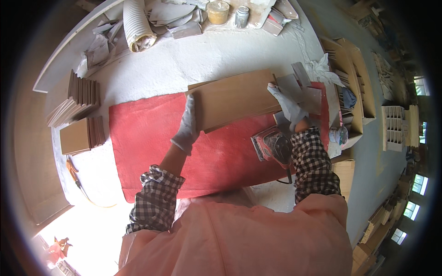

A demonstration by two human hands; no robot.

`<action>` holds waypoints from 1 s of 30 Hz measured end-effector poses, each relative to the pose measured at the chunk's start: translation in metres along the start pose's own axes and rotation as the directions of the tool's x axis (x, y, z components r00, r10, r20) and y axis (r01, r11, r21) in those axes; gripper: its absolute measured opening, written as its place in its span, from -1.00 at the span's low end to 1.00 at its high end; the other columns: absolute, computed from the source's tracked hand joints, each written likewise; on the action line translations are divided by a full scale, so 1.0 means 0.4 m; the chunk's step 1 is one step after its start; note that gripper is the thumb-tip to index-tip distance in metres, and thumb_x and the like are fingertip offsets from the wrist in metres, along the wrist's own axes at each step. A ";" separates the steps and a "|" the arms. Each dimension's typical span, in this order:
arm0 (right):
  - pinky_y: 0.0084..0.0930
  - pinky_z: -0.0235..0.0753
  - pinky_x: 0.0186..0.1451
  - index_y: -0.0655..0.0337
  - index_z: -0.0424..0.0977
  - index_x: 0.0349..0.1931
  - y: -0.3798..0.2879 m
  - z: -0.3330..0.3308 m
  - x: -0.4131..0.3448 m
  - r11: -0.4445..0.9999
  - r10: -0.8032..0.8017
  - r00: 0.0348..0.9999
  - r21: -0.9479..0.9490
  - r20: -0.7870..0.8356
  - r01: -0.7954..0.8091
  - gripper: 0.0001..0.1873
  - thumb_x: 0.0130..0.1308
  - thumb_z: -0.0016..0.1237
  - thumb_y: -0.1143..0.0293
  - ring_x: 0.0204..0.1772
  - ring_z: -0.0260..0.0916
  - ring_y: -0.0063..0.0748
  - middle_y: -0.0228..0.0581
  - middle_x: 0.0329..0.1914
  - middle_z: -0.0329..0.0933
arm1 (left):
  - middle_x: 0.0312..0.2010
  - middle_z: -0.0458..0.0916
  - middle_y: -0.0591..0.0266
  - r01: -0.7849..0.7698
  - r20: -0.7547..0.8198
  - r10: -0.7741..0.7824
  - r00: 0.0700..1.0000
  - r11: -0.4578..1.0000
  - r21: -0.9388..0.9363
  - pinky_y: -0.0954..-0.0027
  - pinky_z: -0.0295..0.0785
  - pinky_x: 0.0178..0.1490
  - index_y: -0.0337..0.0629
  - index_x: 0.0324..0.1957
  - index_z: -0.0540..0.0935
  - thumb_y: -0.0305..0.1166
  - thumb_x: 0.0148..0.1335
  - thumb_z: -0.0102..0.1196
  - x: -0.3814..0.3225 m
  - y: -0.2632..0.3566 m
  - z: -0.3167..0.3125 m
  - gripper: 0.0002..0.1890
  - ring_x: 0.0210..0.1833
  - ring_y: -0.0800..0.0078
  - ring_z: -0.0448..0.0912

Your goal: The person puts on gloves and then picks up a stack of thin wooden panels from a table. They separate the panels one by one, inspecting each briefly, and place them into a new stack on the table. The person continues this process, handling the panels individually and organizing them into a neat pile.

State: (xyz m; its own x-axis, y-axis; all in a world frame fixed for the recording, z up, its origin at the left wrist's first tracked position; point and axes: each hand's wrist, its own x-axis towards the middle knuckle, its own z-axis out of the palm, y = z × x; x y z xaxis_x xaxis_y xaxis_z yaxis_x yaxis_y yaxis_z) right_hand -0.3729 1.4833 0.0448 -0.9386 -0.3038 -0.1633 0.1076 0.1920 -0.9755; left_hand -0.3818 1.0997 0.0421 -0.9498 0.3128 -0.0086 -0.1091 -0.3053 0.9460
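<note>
A small stack of flat brown wooden panels point(238, 96) lies slightly tilted across the far edge of a red cloth point(221, 158). My left hand point(187, 124), in a pale grey work glove, holds the stack's left end. At the right end, my right hand point(288, 103), gloved alike, presses against the panels' short edges, so the stack is held between both hands. The panels are not quite flush, and lower ones peep out at the edges. Below my right wrist, an electric sander point(272, 145) with a red and black body rests on the cloth.
Grey sandpaper sheets point(310, 98) lie right of the panels. Panel stacks point(79, 93) and an orange-handled air blow gun point(72, 169) are at left. A ribbed hose point(136, 26), a tub point(218, 12) and a metal can point(241, 17) stand at the back. Wooden boxes point(352, 79) are at right.
</note>
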 end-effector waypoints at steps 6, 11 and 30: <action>-0.40 -0.19 0.60 0.39 -0.07 0.42 -0.031 0.023 -0.011 0.995 0.100 0.990 0.031 -0.096 -0.098 -0.42 0.53 -0.44 0.24 0.58 -0.20 -0.37 -0.13 0.53 -0.09 | 0.39 0.14 0.00 0.377 -0.259 -0.445 0.858 0.885 -0.272 0.21 0.27 0.32 -0.05 0.49 -0.18 0.08 0.19 0.19 0.051 0.013 0.065 0.04 0.38 0.23 0.22; -0.35 -0.19 0.61 0.39 -0.08 0.43 -0.053 0.035 -0.005 0.839 -0.037 0.999 -0.542 0.031 0.048 -0.40 0.46 -0.39 0.32 0.59 -0.22 -0.28 -0.09 0.57 -0.17 | 0.16 0.42 0.19 0.270 -0.365 -0.366 0.856 0.919 -0.288 0.31 0.43 0.17 -0.05 0.41 0.11 -0.22 0.24 0.20 0.039 0.018 0.071 -0.23 0.17 0.38 0.43; -0.33 -0.06 0.57 0.26 0.06 0.41 -0.208 0.315 0.147 0.897 0.294 0.867 -0.196 -0.402 -0.396 -0.37 0.38 -0.11 0.32 0.54 -0.06 -0.28 -0.19 0.48 0.10 | 0.16 0.49 0.09 0.257 -0.122 -0.295 0.948 0.932 -0.256 0.37 0.39 0.23 -0.25 0.40 0.13 -0.17 0.27 0.18 0.166 0.153 -0.217 -0.22 0.22 0.34 0.43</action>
State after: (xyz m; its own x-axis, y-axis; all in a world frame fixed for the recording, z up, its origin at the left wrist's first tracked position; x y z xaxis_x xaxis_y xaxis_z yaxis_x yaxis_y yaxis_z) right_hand -0.3957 1.3317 0.0977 -0.9138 0.1686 -0.3694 0.4037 0.4750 -0.7819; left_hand -0.4771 1.0236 0.0712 -0.9036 0.2765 -0.3270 -0.4211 -0.4340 0.7964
